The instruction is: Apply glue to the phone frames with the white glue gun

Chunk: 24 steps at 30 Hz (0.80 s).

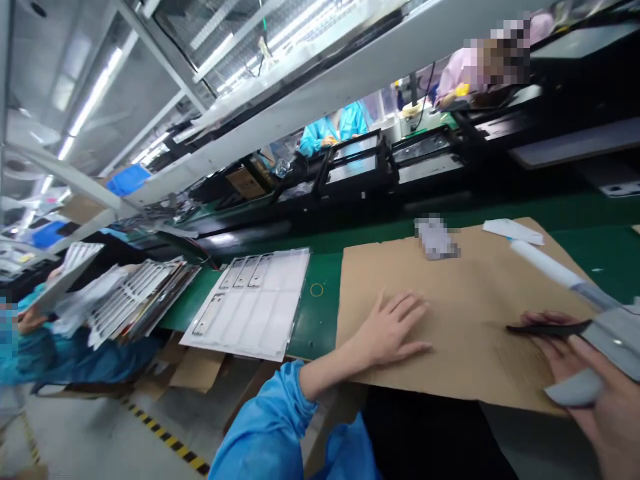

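Note:
My left hand lies palm down on a brown cardboard sheet, fingers spread, holding nothing. My right hand, at the right edge, is closed around a grey tool with a curved grey lever under it. A thin black flat piece sticks out leftward between the fingers; whether it belongs to the tool I cannot tell. Beside that hand a white tube slants across the cardboard. A small flat pale object, blurred out, sits near the far edge. A folded white piece is at the far right.
Left of the cardboard, a white compartmented tray holds several thin phone-shaped frames on the green bench. Stacked trays stand farther left, near a co-worker's blue sleeve. Black fixtures and other workers are across the bench. A metal beam crosses overhead.

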### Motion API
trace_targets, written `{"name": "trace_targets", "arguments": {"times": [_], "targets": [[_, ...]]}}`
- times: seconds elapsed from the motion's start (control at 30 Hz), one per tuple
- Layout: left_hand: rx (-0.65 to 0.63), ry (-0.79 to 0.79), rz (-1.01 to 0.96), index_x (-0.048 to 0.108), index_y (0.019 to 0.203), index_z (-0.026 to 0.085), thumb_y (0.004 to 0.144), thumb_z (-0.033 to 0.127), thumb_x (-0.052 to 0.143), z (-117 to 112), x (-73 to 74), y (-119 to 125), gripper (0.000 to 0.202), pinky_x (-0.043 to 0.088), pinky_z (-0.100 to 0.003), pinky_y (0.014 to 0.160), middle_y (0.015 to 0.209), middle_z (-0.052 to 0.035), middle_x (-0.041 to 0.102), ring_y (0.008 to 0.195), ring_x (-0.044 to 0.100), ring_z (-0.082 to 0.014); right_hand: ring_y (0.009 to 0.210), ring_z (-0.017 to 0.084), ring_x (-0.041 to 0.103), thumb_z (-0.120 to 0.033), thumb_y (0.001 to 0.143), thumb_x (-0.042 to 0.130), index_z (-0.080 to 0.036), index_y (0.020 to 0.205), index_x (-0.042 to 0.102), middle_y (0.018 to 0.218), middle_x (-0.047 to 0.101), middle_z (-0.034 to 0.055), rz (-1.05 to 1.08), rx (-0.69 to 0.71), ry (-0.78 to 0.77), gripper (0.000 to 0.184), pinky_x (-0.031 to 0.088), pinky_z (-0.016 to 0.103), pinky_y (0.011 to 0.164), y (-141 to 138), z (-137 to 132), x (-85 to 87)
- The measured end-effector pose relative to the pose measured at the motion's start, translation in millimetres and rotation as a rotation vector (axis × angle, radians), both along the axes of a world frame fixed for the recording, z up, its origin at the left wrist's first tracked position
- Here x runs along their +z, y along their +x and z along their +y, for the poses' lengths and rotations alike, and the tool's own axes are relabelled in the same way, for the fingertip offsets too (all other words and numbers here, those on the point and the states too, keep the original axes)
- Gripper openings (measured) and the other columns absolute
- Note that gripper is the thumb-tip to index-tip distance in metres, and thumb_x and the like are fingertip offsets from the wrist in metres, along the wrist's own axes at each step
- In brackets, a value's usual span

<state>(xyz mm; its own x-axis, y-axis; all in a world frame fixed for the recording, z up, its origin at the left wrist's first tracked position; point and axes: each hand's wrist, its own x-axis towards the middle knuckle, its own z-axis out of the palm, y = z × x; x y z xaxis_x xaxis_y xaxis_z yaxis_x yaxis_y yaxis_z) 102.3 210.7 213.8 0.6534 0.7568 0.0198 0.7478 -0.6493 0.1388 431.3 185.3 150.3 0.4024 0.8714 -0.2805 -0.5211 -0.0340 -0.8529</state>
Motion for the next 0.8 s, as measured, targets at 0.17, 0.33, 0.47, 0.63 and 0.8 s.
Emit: {"name": "trace_targets", "arguments": {"times": [0.17, 0.33, 0.47, 0.63, 0.8], "targets": [[0.169, -0.019, -0.012, 0.052, 0.182, 0.026, 0.126, 0.072, 0.047, -11.8, 2.2, -49.2, 0.073, 0.027, -0.068, 0.153, 0.186, -0.0158, 0.057, 0.177, 0.05, -0.0345, 0.12, 0.028, 0.083, -0.049, 0.064, 0.104, -0.024, 0.105, 0.089, 0.124, 0.081, 0.0143, -0.023, 0.017, 0.004, 0.05, 0.069, 0.043, 0.128, -5.7, 1.6, 7.9], [0.322, 0.066, -0.007, 0.06, 0.175, 0.03, 0.127, 0.059, 0.053, -9.3, 1.9, -120.9, 0.057, 0.035, -0.069, 0.15, 0.181, -0.0154, 0.062, 0.172, 0.057, -0.0348, 0.114, 0.025, 0.083, -0.045, 0.069, 0.103, -0.018, 0.106, 0.086, 0.119, 0.082, 0.0134, -0.041, 0.017, 0.086, 0.049, 0.074, 0.037, 0.113, -12.0, 4.0, 15.1], [0.414, 0.127, -0.047, 0.069, 0.164, 0.029, 0.125, 0.053, 0.056, -11.5, 1.2, -166.2, 0.048, 0.045, -0.07, 0.144, 0.177, -0.0156, 0.066, 0.163, 0.066, -0.0362, 0.114, 0.02, 0.083, -0.045, 0.069, 0.103, -0.019, 0.107, 0.086, 0.119, 0.083, 0.0104, -0.024, 0.015, 0.095, 0.049, 0.073, 0.022, 0.1, -14.0, 4.4, 21.3], [0.356, 0.068, -0.109, 0.071, 0.16, 0.028, 0.126, 0.051, 0.053, -22.9, 5.8, -157.5, 0.045, 0.057, -0.065, 0.134, 0.17, -0.0164, 0.071, 0.157, 0.07, -0.0355, 0.113, 0.021, 0.083, -0.044, 0.071, 0.101, -0.019, 0.106, 0.087, 0.115, 0.083, 0.0122, -0.018, 0.039, 0.1, 0.045, 0.072, 0.026, 0.102, -11.5, 4.6, 24.8], [0.139, -0.081, -0.11, 0.065, 0.17, 0.027, 0.127, 0.062, 0.048, 5.3, -0.1, -72.6, 0.057, 0.054, -0.057, 0.137, 0.177, -0.0144, 0.065, 0.165, 0.062, -0.0336, 0.11, 0.024, 0.083, -0.042, 0.071, 0.099, -0.018, 0.1, 0.089, 0.114, 0.082, 0.0169, -0.048, 0.035, 0.104, 0.04, 0.07, 0.031, 0.102, -7.6, 6.2, 21.5]]}}
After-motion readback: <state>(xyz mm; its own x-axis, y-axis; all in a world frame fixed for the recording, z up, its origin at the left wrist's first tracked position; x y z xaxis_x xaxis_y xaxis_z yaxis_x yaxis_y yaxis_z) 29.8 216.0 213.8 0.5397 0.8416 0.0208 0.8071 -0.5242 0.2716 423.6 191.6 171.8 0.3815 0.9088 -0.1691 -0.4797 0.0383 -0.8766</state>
